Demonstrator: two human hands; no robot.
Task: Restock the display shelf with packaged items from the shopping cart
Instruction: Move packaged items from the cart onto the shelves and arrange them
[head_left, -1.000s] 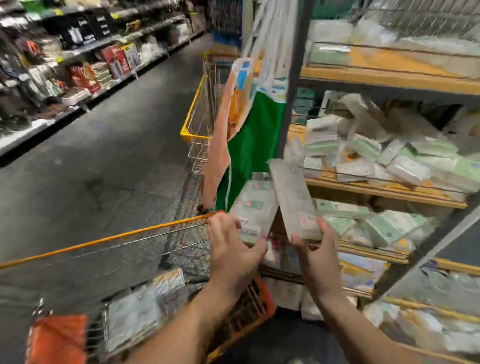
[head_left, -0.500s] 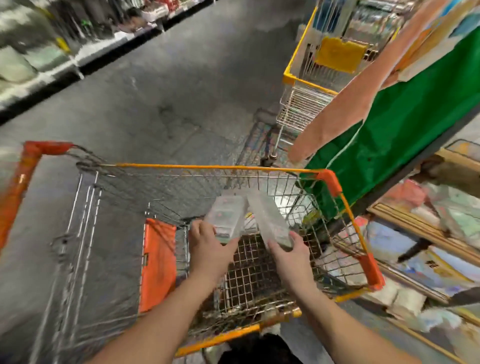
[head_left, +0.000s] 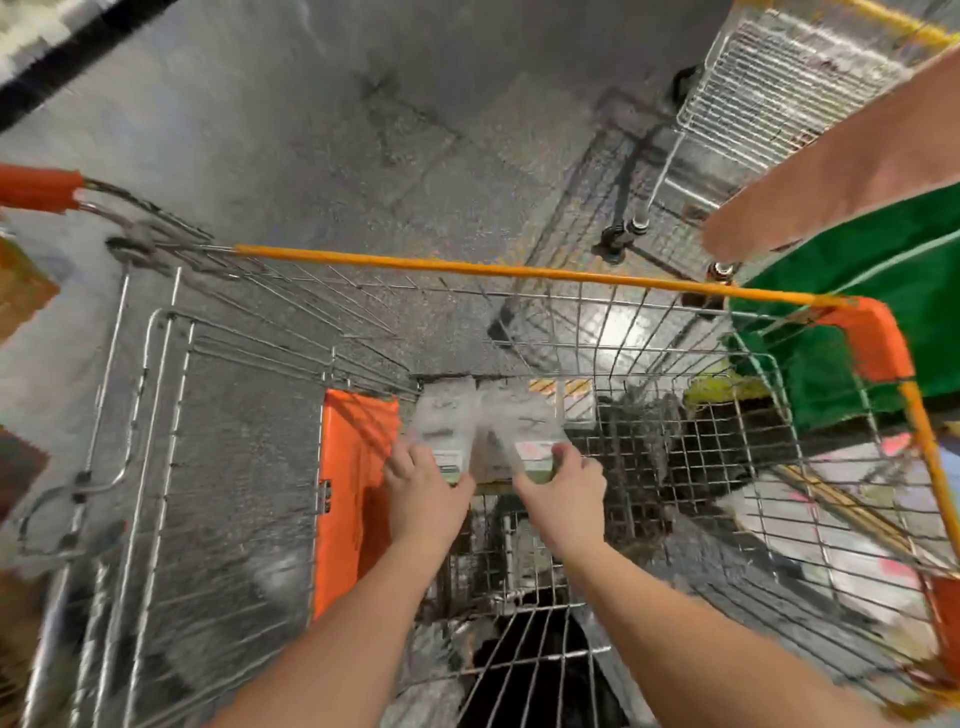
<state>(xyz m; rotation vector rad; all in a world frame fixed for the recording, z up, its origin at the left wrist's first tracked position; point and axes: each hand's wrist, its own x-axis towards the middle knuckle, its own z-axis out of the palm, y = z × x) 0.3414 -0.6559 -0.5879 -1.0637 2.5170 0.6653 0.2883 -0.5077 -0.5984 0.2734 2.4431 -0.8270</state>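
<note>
A grey shop floor (head_left: 322, 130) is being looked down on through the wire shopping cart (head_left: 519, 273), and a second cart (head_left: 779, 78) is being seen beyond it. Two clear packets are being held side by side over the basket: the left packet (head_left: 445, 415) is being clamped by the left hand (head_left: 423, 493), the right packet (head_left: 524, 426) by the right hand (head_left: 563, 493). Little else is being made out below the grip because of blur, and no shelf is being shown, so both packets are judged as not yet shelved.
</note>
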